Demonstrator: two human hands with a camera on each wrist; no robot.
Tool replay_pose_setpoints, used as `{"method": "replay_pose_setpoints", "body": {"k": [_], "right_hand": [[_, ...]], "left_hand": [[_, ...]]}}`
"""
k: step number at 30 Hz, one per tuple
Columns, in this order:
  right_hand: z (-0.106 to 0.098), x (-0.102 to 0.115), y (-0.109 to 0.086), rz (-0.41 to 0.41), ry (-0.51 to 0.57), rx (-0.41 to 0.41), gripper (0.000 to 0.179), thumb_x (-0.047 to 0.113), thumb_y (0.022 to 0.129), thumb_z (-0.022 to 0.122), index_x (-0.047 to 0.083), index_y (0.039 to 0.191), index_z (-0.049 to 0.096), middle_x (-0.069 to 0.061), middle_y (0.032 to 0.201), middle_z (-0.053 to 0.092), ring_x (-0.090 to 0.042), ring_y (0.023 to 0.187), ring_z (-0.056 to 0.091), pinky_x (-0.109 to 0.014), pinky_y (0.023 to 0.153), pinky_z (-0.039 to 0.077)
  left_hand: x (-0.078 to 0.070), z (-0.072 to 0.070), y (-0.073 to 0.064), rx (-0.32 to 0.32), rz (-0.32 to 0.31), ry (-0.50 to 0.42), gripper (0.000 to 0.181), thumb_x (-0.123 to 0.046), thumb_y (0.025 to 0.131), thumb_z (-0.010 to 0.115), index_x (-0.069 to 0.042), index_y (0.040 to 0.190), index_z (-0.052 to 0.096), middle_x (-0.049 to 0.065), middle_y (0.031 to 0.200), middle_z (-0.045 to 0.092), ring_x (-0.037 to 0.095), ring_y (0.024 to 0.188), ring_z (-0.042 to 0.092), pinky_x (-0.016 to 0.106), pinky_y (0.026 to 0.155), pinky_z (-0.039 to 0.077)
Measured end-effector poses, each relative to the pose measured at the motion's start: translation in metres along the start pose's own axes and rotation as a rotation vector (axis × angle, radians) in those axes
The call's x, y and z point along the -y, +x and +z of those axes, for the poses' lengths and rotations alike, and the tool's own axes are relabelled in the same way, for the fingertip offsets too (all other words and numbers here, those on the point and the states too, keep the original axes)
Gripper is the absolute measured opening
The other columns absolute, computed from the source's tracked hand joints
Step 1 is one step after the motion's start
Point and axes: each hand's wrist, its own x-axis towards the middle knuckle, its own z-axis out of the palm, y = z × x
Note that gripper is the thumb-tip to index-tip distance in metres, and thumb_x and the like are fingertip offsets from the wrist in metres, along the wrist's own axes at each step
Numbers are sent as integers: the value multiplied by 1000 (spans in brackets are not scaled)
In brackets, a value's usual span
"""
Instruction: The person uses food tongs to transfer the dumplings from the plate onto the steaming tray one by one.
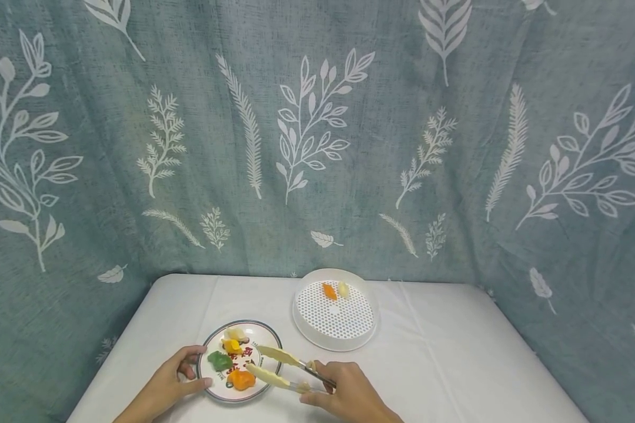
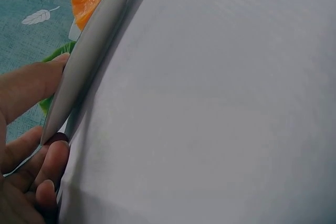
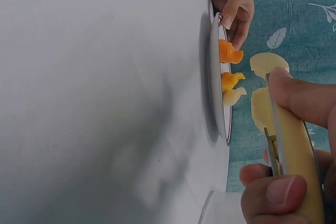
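Note:
My left hand (image 1: 169,376) holds a round white plate (image 1: 267,338) by its left rim; in the left wrist view its thumb (image 2: 37,85) lies at the rim and other fingers curl beneath. On the plate lie an orange piece (image 1: 241,379), a green piece (image 1: 220,361), a yellow piece (image 1: 232,346) and a cream piece (image 1: 236,334), all small, crumpled and dumpling-like. My right hand (image 1: 344,390) grips metal tongs (image 1: 317,374) with pale yellow tips. Those tips stand apart above the plate's right side, with nothing between them.
Beyond the plate, to the right, stands a round white perforated tray (image 1: 334,348) with a raised rim. An orange piece (image 1: 330,291) and a cream piece (image 1: 343,289) lie in it. A white cloth covers the table (image 1: 428,364); a green leaf-patterned curtain (image 1: 349,223) hangs around it.

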Motion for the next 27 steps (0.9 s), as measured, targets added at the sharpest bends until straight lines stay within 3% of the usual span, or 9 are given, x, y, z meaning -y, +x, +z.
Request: {"method": "replay_pose_setpoints", "body": {"k": [6, 20, 27], "right_hand": [[3, 1, 0, 91, -13, 37, 73, 48, 80, 86, -2, 129, 68, 10, 61, 45, -4, 56, 36, -22, 49, 33], [8, 3, 0, 65, -48, 59, 72, 51, 82, 83, 1, 131, 68, 12, 62, 44, -3, 57, 37, -21, 52, 35], [12, 6, 0, 111, -71, 100, 72, 54, 82, 82, 3, 131, 68, 11, 62, 45, -5, 57, 39, -23, 51, 36]], "left_hand": [[-1, 1, -1, 1, 8, 1, 87, -38, 67, 97, -6, 138, 57, 3, 103, 59, 20, 84, 48, 29, 66, 40], [1, -1, -2, 0, 7, -19, 88, -38, 68, 96, -7, 139, 56, 3, 101, 58, 20, 86, 48, 29, 68, 40], [-1, 1, -3, -5, -1, -10, 88, -40, 68, 96, -7, 140, 56, 3, 97, 57, 20, 85, 48, 30, 69, 40]]}}
